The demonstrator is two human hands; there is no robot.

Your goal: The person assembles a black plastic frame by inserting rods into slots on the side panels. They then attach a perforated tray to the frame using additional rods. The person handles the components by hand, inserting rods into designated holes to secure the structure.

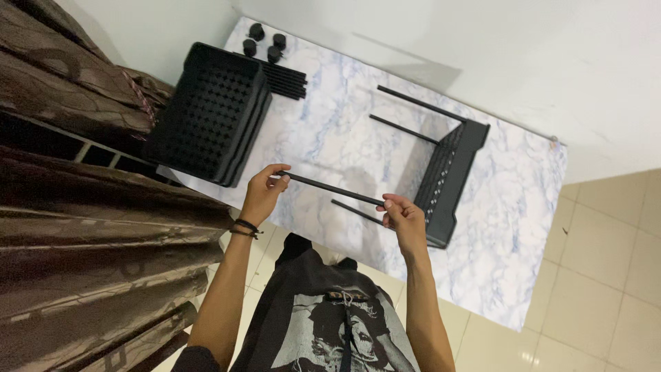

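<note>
I hold a thin black rod (334,189) level between both hands above a marble-patterned table (330,138). My left hand (263,193) pinches its left end; a black band circles that wrist. My right hand (403,215) grips its right end. Just beyond my right hand stands a black perforated shelf panel (451,176) on its edge, with three similar rods sticking out of its corners toward the left. One of them (357,211) runs just under the rod I hold.
A stack of black perforated shelf panels (210,114) overhangs the table's left end. Behind it lie a bundle of black rods (284,79) and several small black caps (265,41). Brown curtains (82,207) hang at the left. White wall behind, tiled floor at the right.
</note>
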